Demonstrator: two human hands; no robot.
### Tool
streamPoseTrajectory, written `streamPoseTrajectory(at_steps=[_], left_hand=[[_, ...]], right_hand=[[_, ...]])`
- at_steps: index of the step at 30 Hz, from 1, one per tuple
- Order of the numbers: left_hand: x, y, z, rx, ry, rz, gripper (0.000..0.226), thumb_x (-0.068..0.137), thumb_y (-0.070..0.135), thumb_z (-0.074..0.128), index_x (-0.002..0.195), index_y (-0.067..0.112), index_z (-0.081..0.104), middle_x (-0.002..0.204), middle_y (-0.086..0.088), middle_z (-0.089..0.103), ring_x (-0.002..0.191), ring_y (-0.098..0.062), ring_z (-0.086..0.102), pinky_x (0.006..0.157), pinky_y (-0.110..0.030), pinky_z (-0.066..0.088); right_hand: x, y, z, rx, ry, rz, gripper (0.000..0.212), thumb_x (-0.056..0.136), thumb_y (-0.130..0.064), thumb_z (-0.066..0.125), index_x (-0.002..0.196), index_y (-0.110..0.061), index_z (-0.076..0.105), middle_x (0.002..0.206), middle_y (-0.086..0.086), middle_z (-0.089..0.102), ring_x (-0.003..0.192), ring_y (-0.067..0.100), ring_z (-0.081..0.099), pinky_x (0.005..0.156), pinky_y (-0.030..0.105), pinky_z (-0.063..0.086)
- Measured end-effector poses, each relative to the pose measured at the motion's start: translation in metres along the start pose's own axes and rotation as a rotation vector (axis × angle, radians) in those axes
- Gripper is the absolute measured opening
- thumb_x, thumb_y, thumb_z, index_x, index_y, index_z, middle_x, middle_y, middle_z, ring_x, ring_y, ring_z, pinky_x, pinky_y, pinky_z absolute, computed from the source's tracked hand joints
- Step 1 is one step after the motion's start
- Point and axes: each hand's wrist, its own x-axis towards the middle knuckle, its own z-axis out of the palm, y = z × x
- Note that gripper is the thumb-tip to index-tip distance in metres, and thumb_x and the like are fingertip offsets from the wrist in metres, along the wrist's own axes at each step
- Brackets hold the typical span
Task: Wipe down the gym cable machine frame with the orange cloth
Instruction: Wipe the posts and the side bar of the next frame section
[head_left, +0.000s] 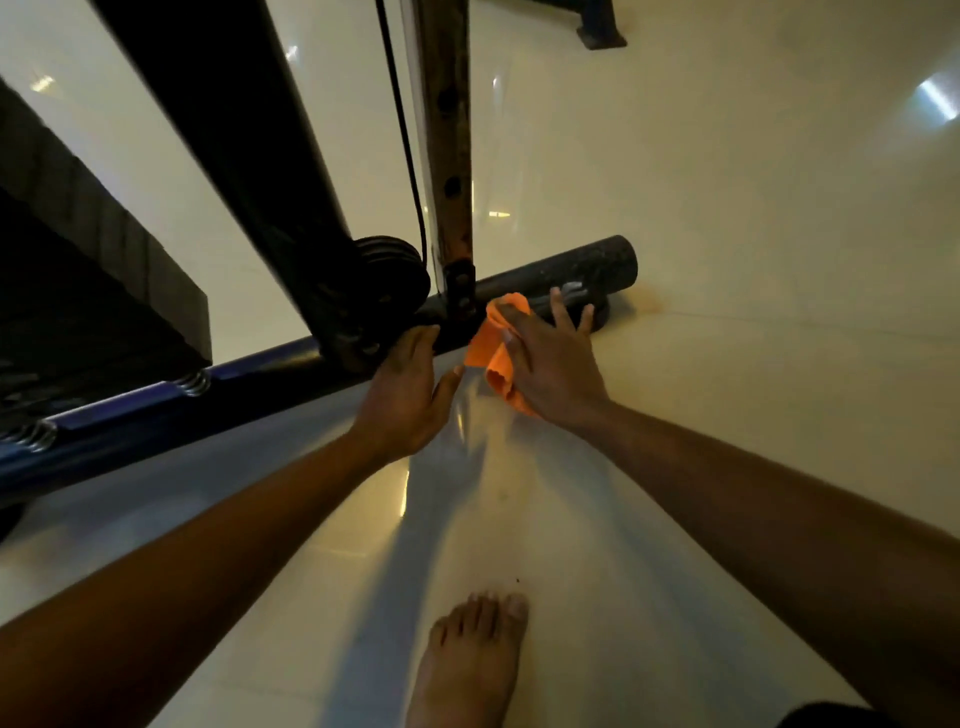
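Pressing an orange cloth (496, 348) against the base tube (561, 278) of the cable machine frame, the right hand (553, 358) spreads its fingers (563, 306) nearly straight over the fabric, fingertips lying on the dark tube and thumb along the cloth's left edge; part of the cloth bunches out below the palm toward the floor (727, 208). Just beside it, the left hand (402, 395) rests with relaxed, extended fingers touching the same tube where the slanted black upright (234, 130) meets it, holding nothing. Immediately behind the cloth stands a rust-marked perforated post (449, 130), bolted to the tube through a small bracket; a thin black cable (402, 130) runs down beside the post to a dark pulley (392, 275). The tube's right end sits on what appears to be a rubber foot, though shadow obscures it. To the left, the base rail turns blue (119, 410) and carries metal springs beneath a dark weight stack (78, 234). A bare foot (467, 660) stands on the glossy cream tiles in the near foreground, between both forearms.
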Motion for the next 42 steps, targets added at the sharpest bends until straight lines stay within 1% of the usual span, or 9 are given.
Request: streamPoseTrajectory(at_steps=[7, 10, 14, 18, 23, 30, 35, 39, 42], left_hand=[[0.059, -0.009, 0.055, -0.068, 0.221, -0.043, 0.063, 0.113, 0.041, 0.046, 0.166, 0.011, 0.029, 0.169, -0.011, 0.035, 0.157, -0.028, 0.031, 0.129, -0.051, 0.030], [0.065, -0.014, 0.061, -0.050, 0.274, -0.029, 0.053, 0.113, 0.031, 0.042, 0.162, 0.012, 0.037, 0.164, -0.009, 0.040, 0.153, -0.028, 0.037, 0.126, -0.051, 0.032], [0.071, -0.016, 0.058, -0.112, 0.318, -0.055, 0.040, 0.109, 0.026, 0.048, 0.148, 0.014, 0.049, 0.145, -0.008, 0.055, 0.135, -0.028, 0.053, 0.112, -0.050, 0.045], [0.073, -0.014, 0.064, -0.106, 0.344, -0.104, 0.048, 0.105, 0.032, 0.055, 0.147, 0.011, 0.047, 0.143, -0.015, 0.057, 0.134, -0.036, 0.054, 0.111, -0.054, 0.045], [0.074, -0.012, 0.071, -0.090, 0.399, -0.125, 0.056, 0.104, 0.035, 0.062, 0.152, 0.010, 0.045, 0.146, -0.013, 0.056, 0.139, -0.033, 0.051, 0.115, -0.052, 0.042], [0.068, -0.027, 0.061, -0.078, 0.376, -0.041, 0.044, 0.108, 0.021, 0.046, 0.152, 0.016, 0.047, 0.139, -0.009, 0.058, 0.130, -0.028, 0.056, 0.107, -0.053, 0.047], [0.066, -0.028, 0.060, -0.099, 0.368, -0.018, 0.047, 0.109, 0.016, 0.048, 0.156, 0.014, 0.045, 0.145, -0.011, 0.056, 0.136, -0.029, 0.052, 0.113, -0.048, 0.043], [0.067, -0.031, 0.054, -0.139, 0.313, 0.003, 0.051, 0.109, 0.014, 0.049, 0.159, 0.016, 0.041, 0.149, -0.011, 0.054, 0.139, -0.029, 0.050, 0.115, -0.049, 0.043], [0.066, -0.035, 0.052, -0.163, 0.278, 0.042, 0.052, 0.108, 0.014, 0.049, 0.159, 0.018, 0.040, 0.147, -0.010, 0.054, 0.136, -0.029, 0.052, 0.112, -0.053, 0.046]], right_hand=[[0.070, 0.034, 0.036, -0.312, 0.169, -0.178, 0.070, 0.106, -0.048, 0.044, 0.168, -0.017, 0.036, 0.177, 0.021, 0.023, 0.164, 0.047, 0.020, 0.132, 0.065, 0.013], [0.072, 0.038, 0.071, -0.222, 0.293, -0.219, 0.054, 0.113, -0.027, 0.048, 0.164, -0.009, 0.044, 0.175, 0.025, 0.028, 0.162, 0.047, 0.026, 0.131, 0.064, 0.023], [0.071, 0.038, 0.078, -0.110, 0.353, -0.171, 0.055, 0.116, -0.033, 0.041, 0.167, -0.012, 0.039, 0.172, 0.025, 0.031, 0.161, 0.044, 0.028, 0.132, 0.061, 0.023], [0.067, 0.022, 0.085, 0.057, 0.432, -0.137, 0.057, 0.111, -0.023, 0.057, 0.163, -0.006, 0.041, 0.168, 0.022, 0.038, 0.160, 0.040, 0.032, 0.135, 0.053, 0.018], [0.066, 0.035, 0.083, -0.037, 0.371, -0.258, 0.053, 0.115, -0.027, 0.046, 0.165, -0.010, 0.044, 0.171, 0.016, 0.040, 0.162, 0.040, 0.031, 0.134, 0.051, 0.019], [0.056, -0.011, 0.099, 0.121, 0.383, -0.084, 0.053, 0.117, -0.028, 0.041, 0.166, -0.008, 0.039, 0.173, 0.013, 0.038, 0.164, 0.038, 0.026, 0.131, 0.056, 0.026], [0.065, 0.031, 0.083, 0.039, 0.308, -0.182, 0.066, 0.109, -0.039, 0.057, 0.167, -0.013, 0.040, 0.173, 0.011, 0.039, 0.163, 0.033, 0.030, 0.133, 0.048, 0.025], [0.072, 0.019, 0.068, 0.245, 0.363, -0.050, 0.051, 0.107, -0.035, 0.060, 0.154, -0.016, 0.056, 0.139, 0.011, 0.069, 0.131, 0.032, 0.065, 0.107, 0.049, 0.055], [0.072, 0.015, 0.052, 0.340, 0.346, 0.049, 0.054, 0.112, -0.051, 0.048, 0.157, -0.021, 0.051, 0.126, 0.006, 0.074, 0.112, 0.023, 0.073, 0.093, 0.037, 0.059]])
